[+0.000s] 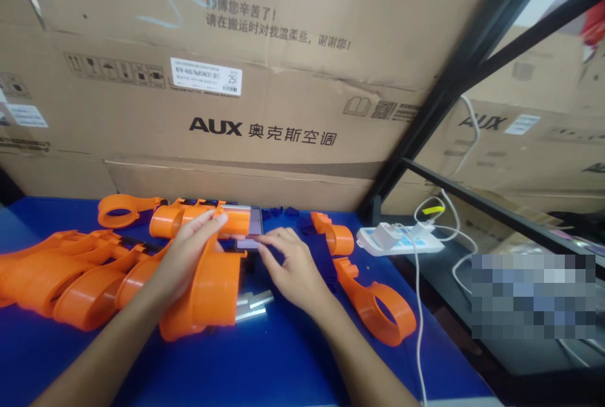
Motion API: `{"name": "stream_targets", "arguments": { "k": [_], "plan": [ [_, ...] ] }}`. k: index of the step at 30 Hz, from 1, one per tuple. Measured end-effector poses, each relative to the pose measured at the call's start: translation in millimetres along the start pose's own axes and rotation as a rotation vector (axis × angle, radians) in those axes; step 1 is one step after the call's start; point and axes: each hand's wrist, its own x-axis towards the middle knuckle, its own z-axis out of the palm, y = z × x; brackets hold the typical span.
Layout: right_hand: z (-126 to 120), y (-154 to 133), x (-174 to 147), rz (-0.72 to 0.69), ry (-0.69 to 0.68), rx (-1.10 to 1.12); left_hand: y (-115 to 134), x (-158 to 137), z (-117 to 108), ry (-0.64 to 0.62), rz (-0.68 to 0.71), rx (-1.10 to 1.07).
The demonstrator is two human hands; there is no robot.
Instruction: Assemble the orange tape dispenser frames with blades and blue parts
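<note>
Over a blue surface [302, 369], an orange looped part [217, 290] is grasped by the left hand [186, 252]; any grip by the right hand [293, 268] cannot be told.

We extend both bare arms [116, 334] forward, slanting inward; our left hand [186, 256] curls in a grasp, fingers [218, 221] angled away, while our right hand [293, 267] points its thumb [267, 261] and forefinger [271, 240] leftward, close to each other

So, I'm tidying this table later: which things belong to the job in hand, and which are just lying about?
Likely the job's: orange part at the left hand, other orange parts, silvery strips.

Likely just lying about: power strip, white cable, cardboard box behind.
</note>
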Motion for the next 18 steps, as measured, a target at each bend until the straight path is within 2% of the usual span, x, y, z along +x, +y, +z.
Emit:
{"name": "stream_targets", "arguments": {
  "k": [4,7,14,18],
  "plan": [
    [4,5,-5,-0.045,-0.243,-0.411,1,-1,-2,0.026,-0.024,-0.027],
    [11,7,-8,-0.059,-0.315,-0.551,-4,5,-5,-0.021,0.007,0.009],
    [16,6,-9,-0.093,-0.304,-0.630,-15,18,-11,-0.127,-0.005,0.149],
    [3,4,-4,-0.044,-0.176,-0.582,-17,17,-13,-0.157,-0.011,0.217]
  ]
}}
